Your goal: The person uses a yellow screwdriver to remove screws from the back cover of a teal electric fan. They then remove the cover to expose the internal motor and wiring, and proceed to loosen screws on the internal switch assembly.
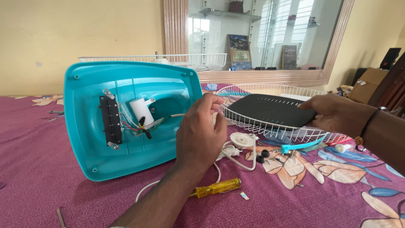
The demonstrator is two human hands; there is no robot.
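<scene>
Now your left hand (200,135) steadies the teal base (126,118) (fingers loosely curled), while your right hand (337,114) is clamped on the black plate (270,110).

Past my right hand (337,114), at the far right edge of my view, I see a brown cardboard box (368,84), tilted, with a small pale label on its flap. Above and beyond both hands, behind the glass, I see a dark book-like pack (289,56) standing upright, blackish with a light strip of print near its top. To its left, above my left hand (200,135), stands an upright card (239,51) with a blue picture and a pale green rectangle set low on it. I see no screens.
</scene>
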